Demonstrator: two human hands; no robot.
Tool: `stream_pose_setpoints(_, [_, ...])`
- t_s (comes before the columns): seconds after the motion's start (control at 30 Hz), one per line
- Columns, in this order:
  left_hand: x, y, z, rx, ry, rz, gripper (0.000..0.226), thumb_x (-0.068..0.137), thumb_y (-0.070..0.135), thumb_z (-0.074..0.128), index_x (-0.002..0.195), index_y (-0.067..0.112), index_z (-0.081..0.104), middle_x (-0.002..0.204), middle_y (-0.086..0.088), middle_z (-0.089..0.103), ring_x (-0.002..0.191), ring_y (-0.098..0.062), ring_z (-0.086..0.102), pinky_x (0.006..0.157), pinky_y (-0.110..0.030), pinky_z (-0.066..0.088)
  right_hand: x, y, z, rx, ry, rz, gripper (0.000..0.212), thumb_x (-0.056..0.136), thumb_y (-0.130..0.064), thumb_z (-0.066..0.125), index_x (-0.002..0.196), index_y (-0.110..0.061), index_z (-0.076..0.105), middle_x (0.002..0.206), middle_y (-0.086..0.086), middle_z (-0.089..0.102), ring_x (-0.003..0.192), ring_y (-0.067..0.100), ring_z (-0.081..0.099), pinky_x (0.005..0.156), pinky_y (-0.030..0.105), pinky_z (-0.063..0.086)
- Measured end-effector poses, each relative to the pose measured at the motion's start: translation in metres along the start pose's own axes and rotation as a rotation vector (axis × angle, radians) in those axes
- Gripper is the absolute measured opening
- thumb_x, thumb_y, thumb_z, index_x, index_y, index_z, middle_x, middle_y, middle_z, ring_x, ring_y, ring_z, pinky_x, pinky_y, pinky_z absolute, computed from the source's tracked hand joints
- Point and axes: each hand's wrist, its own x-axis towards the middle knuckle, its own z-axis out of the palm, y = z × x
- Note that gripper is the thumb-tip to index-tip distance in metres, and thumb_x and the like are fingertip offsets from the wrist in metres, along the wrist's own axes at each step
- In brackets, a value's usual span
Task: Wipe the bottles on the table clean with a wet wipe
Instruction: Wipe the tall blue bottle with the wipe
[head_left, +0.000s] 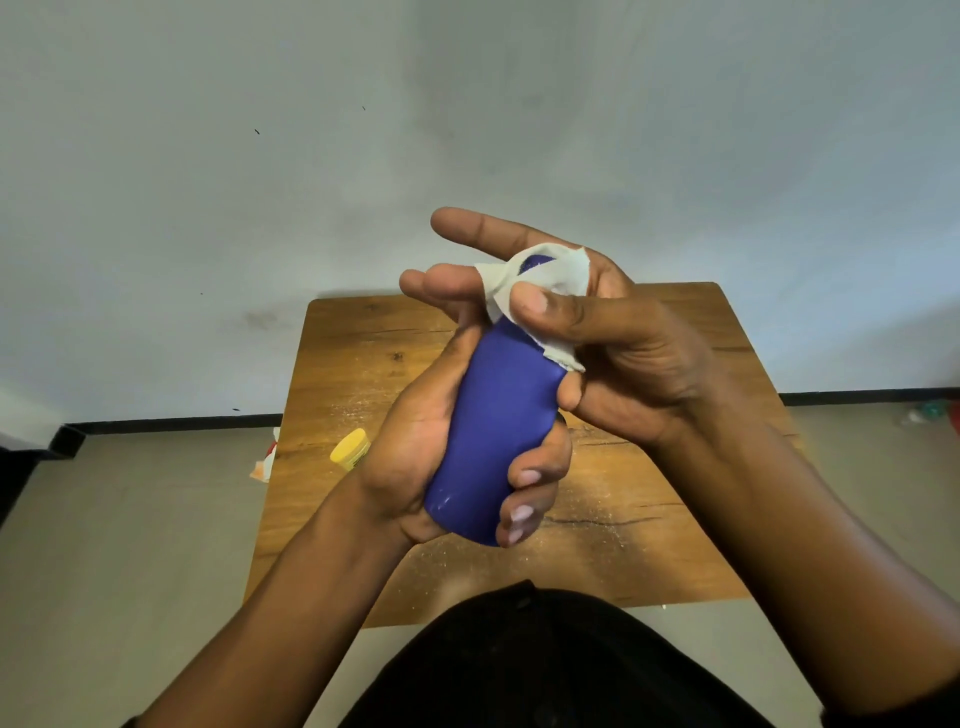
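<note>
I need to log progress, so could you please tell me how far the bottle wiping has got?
Nothing visibly finished. In hand: the left hand grips the blue bottle above the table, the right hand pressing the wet wipe over its top. Left: its lower body and the yellow-capped container.

Pale wall (260, 156), black skirting (171, 422), grey floor (130, 519), wooden table (649, 561).

Quick headcount: two hands up, the left hand (441, 441) and the right hand (613, 338). One blue bottle (493, 431), one white wet wipe (524, 291) over its top. One wooden table (649, 545). One yellow container (351, 450) at its left edge. One bit of red, white and orange packaging (266, 461) just past that edge, can't tell what.
</note>
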Motion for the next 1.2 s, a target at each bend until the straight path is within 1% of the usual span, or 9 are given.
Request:
stream_pose_setpoints(0.13, [0.003,0.001,0.002,0.006,0.105,0.055,0.081,0.101,0.073,0.014,0.109,0.006,0.059,0.067,-0.014,0.059,0.052,-0.024,0.064,0.051,-0.031,0.054,-0.003,0.008,0.006,0.007,0.073,-0.039,0.047,0.102,-0.005,0.052,0.149,-0.006,0.047,0.134,0.021,0.068,0.136,0.042,0.058,0.111,0.051,0.045])
stream_pose_setpoints(0.2, [0.007,0.003,0.004,0.150,0.276,0.149,0.078,0.102,0.071,0.016,0.119,0.011,0.064,0.067,-0.019,0.057,0.049,-0.028,0.062,0.050,-0.033,0.053,-0.006,0.009,0.016,-0.149,0.201,-0.057,0.049,0.103,-0.006,0.059,0.149,-0.009,0.044,0.135,0.015,0.070,0.105,0.022,0.077,0.082,0.035,0.066])
stream_pose_setpoints(0.27, [0.011,0.001,0.007,0.308,0.441,0.272,0.073,0.102,0.068,0.017,0.124,0.019,0.066,0.073,-0.023,0.061,0.051,-0.032,0.061,0.052,-0.036,0.054,-0.007,0.016,0.024,-0.454,0.356,-0.065,0.056,0.101,-0.019,0.068,0.150,-0.022,0.041,0.134,0.001,0.070,0.076,0.004,0.075,0.050,0.018,0.057])
stream_pose_setpoints(0.37, [0.014,-0.004,0.008,0.416,0.656,0.440,0.067,0.106,0.059,0.018,0.105,0.027,0.077,0.095,-0.018,0.075,0.077,-0.033,0.073,0.066,-0.044,0.061,-0.007,0.033,0.033,-0.758,0.465,-0.074,0.078,0.099,-0.053,0.065,0.160,-0.030,0.024,0.129,-0.009,0.067,0.106,0.006,0.072,0.079,0.026,0.063])
stream_pose_setpoints(0.5, [0.013,-0.003,0.000,0.538,0.833,0.526,0.069,0.106,0.062,0.025,0.107,0.007,0.067,0.094,-0.026,0.066,0.092,-0.039,0.066,0.086,-0.053,0.053,-0.010,0.051,0.043,-1.113,0.417,-0.073,0.089,0.099,-0.074,0.030,0.166,-0.028,-0.007,0.167,-0.003,0.036,0.156,0.016,0.031,0.127,0.051,0.027])
stream_pose_setpoints(0.7, [0.012,0.008,-0.002,0.473,1.049,0.538,0.058,0.098,0.072,0.041,0.088,0.018,0.060,0.078,-0.008,0.062,0.078,-0.023,0.063,0.081,-0.046,0.052,-0.022,0.070,0.059,-1.485,0.264,-0.078,0.078,0.100,-0.057,0.004,0.164,-0.019,-0.020,0.174,0.001,-0.024,0.157,0.009,-0.029,0.132,0.044,-0.007])
stream_pose_setpoints(0.93, [0.009,0.005,-0.003,0.076,0.906,0.436,0.052,0.107,0.055,0.037,0.094,0.015,0.068,0.078,-0.003,0.073,0.068,-0.014,0.074,0.063,-0.025,0.061,-0.015,0.075,0.033,-1.288,0.376,-0.349,0.042,0.107,-0.023,0.043,0.143,-0.002,0.050,0.149,0.010,0.059,0.152,0.018,0.038,0.128,0.046,0.027])
stream_pose_setpoints(1.1, [0.007,0.006,0.006,-0.028,0.873,0.411,0.058,0.104,0.061,0.039,0.099,0.011,0.068,0.085,-0.010,0.068,0.075,-0.021,0.071,0.074,-0.034,0.059,-0.004,0.063,0.009,-1.421,0.538,-0.593,0.016,0.096,-0.031,0.070,0.100,-0.019,0.079,0.133,0.004,0.066,0.124,0.017,0.057,0.099,0.035,0.046])
stream_pose_setpoints(1.2, [0.007,0.012,0.008,-0.053,0.908,0.409,0.060,0.105,0.061,0.037,0.093,0.011,0.067,0.080,-0.008,0.068,0.070,-0.020,0.071,0.067,-0.030,0.060,-0.007,0.064,0.014,-1.369,0.502,-0.610,0.019,0.097,-0.025,0.072,0.110,-0.013,0.080,0.113,0.004,0.069,0.102,0.015,0.060,0.084,0.029,0.048])
